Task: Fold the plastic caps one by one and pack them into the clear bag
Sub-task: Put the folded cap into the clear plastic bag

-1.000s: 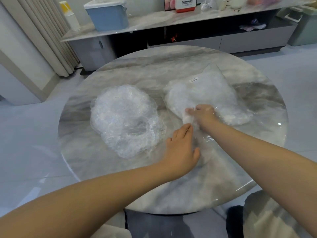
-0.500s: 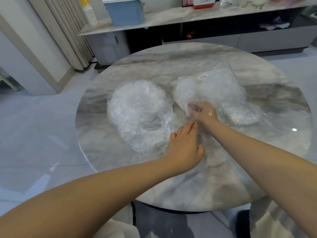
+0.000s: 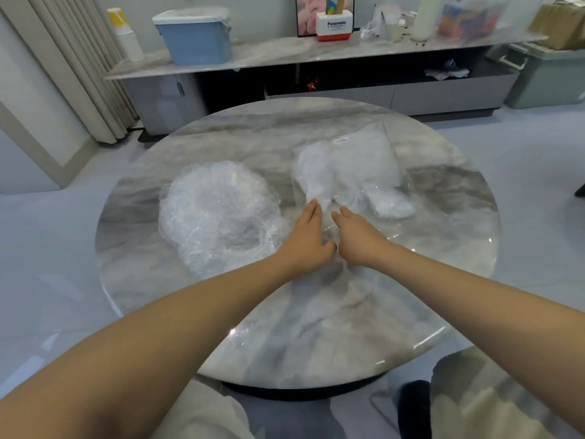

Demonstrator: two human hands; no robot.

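A loose pile of crinkled clear plastic caps lies on the left half of the round marble table. To its right lies the clear bag, with white folded caps inside and a small label near its far end. Its open mouth faces me. My left hand lies flat on the near left edge of that mouth, fingers straight. Right beside it, thumb to thumb, my right hand has straight fingers reaching to the bag's opening. I see nothing held in either hand.
Behind the table runs a low marble-topped cabinet carrying a blue lidded bin, a bottle and a small red and white box. Curtains hang at the left. A grey-green bin stands on the floor at the right.
My right hand pushed a folded white cap into the bag and has drawn back to the mouth. My left hand stayed on the bag's near edge. The camera view shifted.
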